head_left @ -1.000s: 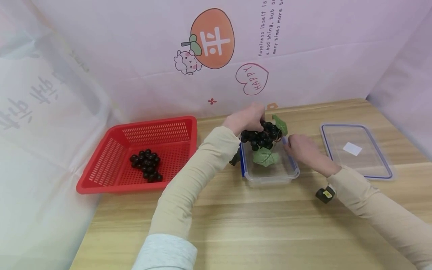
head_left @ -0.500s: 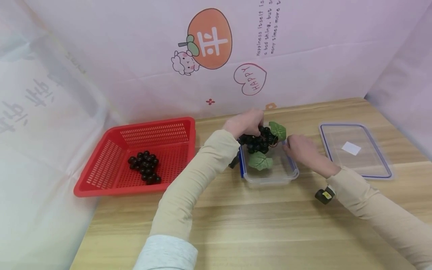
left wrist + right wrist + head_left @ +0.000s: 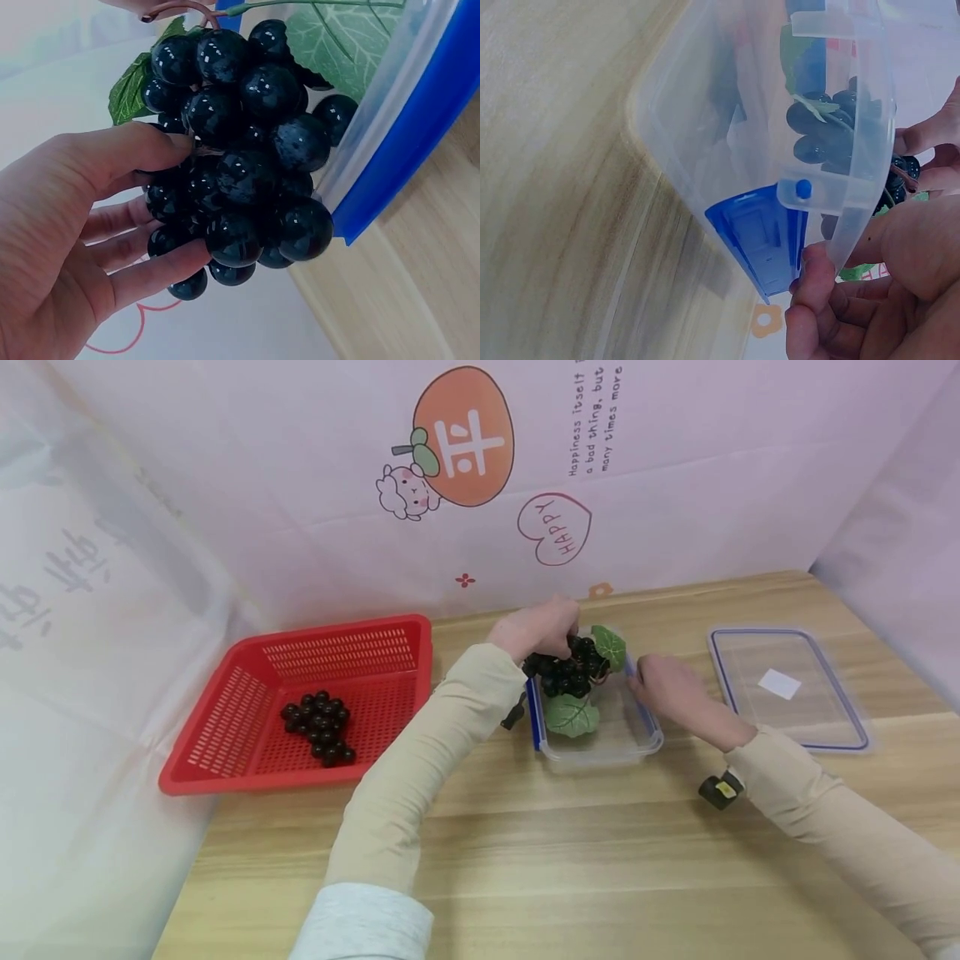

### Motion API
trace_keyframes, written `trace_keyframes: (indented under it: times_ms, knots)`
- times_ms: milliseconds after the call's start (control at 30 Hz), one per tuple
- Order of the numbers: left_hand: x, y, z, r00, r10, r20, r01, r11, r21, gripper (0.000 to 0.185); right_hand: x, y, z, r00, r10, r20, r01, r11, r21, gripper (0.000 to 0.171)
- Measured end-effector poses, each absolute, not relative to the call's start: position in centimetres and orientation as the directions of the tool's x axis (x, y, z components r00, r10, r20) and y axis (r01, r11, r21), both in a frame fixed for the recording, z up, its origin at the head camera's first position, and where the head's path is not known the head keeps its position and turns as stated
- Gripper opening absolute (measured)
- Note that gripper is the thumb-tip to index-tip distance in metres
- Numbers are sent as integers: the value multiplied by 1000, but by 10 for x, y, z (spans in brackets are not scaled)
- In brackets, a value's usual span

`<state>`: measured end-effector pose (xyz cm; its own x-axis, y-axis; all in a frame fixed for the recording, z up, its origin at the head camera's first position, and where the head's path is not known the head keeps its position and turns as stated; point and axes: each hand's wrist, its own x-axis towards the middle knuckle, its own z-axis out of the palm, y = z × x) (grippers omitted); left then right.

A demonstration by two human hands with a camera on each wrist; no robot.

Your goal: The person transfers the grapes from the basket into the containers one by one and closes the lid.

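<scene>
My left hand (image 3: 536,628) grips a bunch of dark grapes (image 3: 247,169) with its thumb and fingers. The bunch sits at the opening of a clear plastic box (image 3: 600,758), against its left side. One green leaf (image 3: 572,717) hangs down inside the box, while another leaf (image 3: 609,647) sticks up at the back. In the right wrist view, grapes (image 3: 817,146) show through the box wall. My right hand (image 3: 671,692) pinches the box's right rim, beside a blue latch (image 3: 757,232) that hangs unfastened.
A red basket (image 3: 341,652) stands at the left, with a second bunch of dark grapes (image 3: 321,727) in it. At the right lies a clear lid (image 3: 802,718) with a blue seal and a white label (image 3: 780,683). A printed cloth (image 3: 337,552) hangs behind the table.
My left hand has brought the grapes slightly lower and further left over the box, and the hanging leaf has shifted left with them. My right hand stays on the rim.
</scene>
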<state>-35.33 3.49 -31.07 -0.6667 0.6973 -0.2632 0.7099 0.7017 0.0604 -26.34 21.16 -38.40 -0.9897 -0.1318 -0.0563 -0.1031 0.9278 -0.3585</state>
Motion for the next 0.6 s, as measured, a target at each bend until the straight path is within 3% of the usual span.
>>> trace_keyframes:
  times_ms: [367, 500, 600]
  knots:
    - [-343, 42, -310, -674, 677, -297, 711, 703, -13, 27, -264, 212, -386, -991, -129, -42, -106, 931, -350, 26]
    - [-339, 46, -315, -653, 698, -294, 739, 672, -48, 15, -264, 212, -385, -990, -135, -37, -113, 928, -356, 24]
    - [-338, 48, -323, -635, 711, -302, 755, 654, -45, 18, -264, 211, -386, -989, -141, -39, -118, 925, -361, 24]
